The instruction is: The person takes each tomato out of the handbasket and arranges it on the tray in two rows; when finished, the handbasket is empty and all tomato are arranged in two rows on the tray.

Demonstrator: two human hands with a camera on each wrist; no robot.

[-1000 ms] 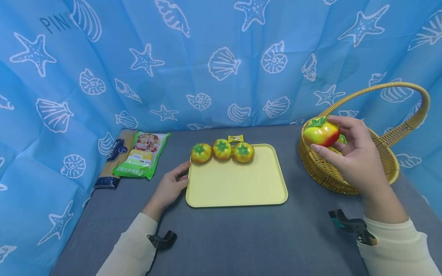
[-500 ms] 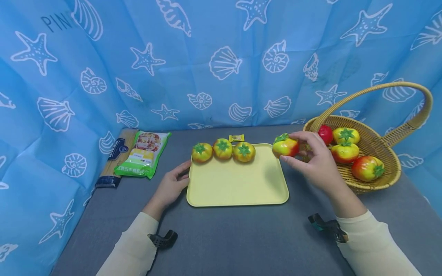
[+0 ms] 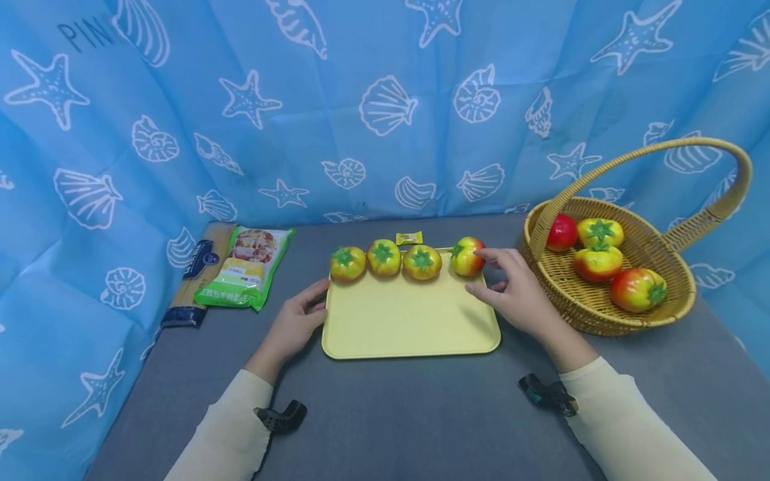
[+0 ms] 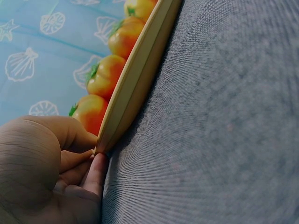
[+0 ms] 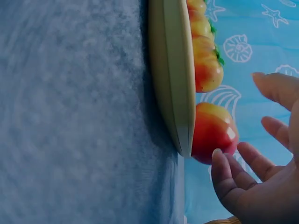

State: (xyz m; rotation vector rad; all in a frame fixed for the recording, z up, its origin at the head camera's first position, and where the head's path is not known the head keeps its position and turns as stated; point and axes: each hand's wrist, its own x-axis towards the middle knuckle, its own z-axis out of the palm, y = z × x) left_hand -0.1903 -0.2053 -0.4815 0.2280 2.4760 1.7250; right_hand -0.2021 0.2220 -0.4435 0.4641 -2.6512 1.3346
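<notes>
A pale yellow tray lies on the table, with a row of three yellow-orange persimmons with green leafy tops along its back left. A fourth, redder persimmon rests on its side at the back right corner, apart from the row. My left hand pinches the tray's left rim between thumb and fingers, as the left wrist view shows. My right hand is beside the fourth persimmon, its fingers spread and loosely bent, fingertips close to the fruit.
At the right stands a wicker basket with a tall handle, holding a red fruit and several persimmons. A small yellow packet lies behind the tray. At the left, a green food bag overlaps a noodle pack.
My right hand has carried a persimmon left from over the basket, set it on the tray's back right corner and let go. My left hand has stayed at the rim.
</notes>
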